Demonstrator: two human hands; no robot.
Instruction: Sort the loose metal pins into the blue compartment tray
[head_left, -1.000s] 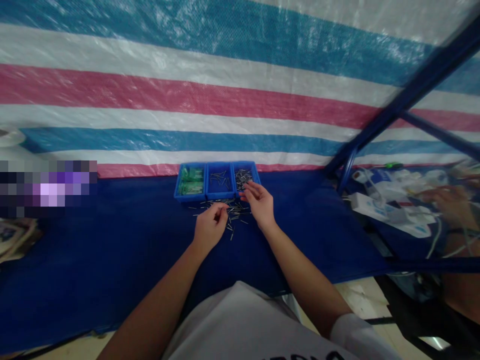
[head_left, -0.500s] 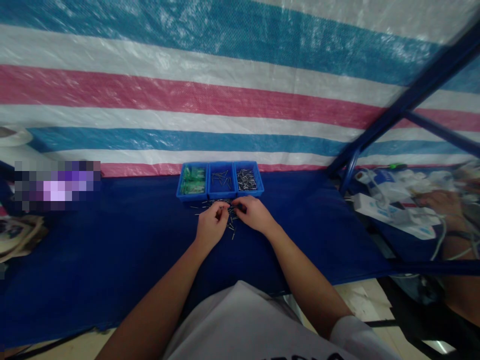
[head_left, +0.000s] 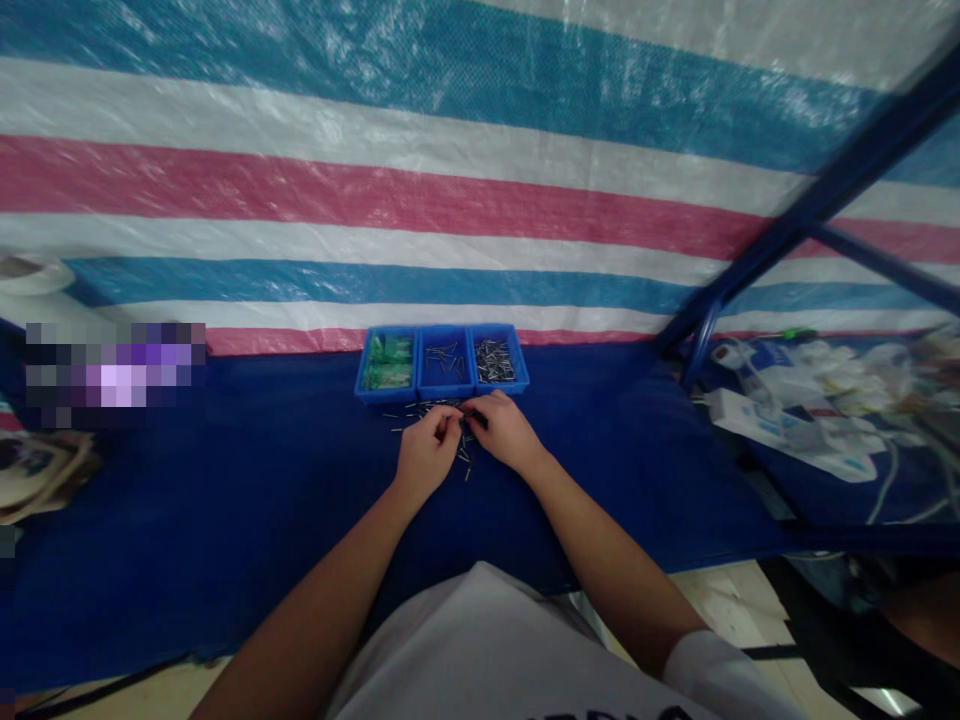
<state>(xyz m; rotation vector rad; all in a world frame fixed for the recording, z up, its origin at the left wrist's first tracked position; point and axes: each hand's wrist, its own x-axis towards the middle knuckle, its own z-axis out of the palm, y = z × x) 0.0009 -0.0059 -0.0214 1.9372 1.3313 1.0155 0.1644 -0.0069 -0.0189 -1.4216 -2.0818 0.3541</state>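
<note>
Striped woven tarpaulin (head_left: 375,200) is seen hung across the whole view, in blue, white and pink bands, with a blue metal frame (head_left: 817,210) slanting across the right corner. Below it, a table (head_left: 225,520) is covered in dark blue cloth, and white power strips (head_left: 750,420) tangled with cables are spotted off to the right, beyond the frame. At the table's far edge, a blue three-compartment tray (head_left: 442,393) is set down: green-packed items (head_left: 388,362) are held in the left compartment, a few metal pins (head_left: 442,358) in the middle, and a denser heap of pins (head_left: 493,360) in the right. Just in front of the tray, loose pins (head_left: 431,410) are scattered on the cloth. Right there, the left hand (head_left: 427,450) and right hand (head_left: 506,432) are brought almost together, curled over the pins, fingers pinched down among them. Whether a pin is gripped cannot be told; the view is too small.
</note>
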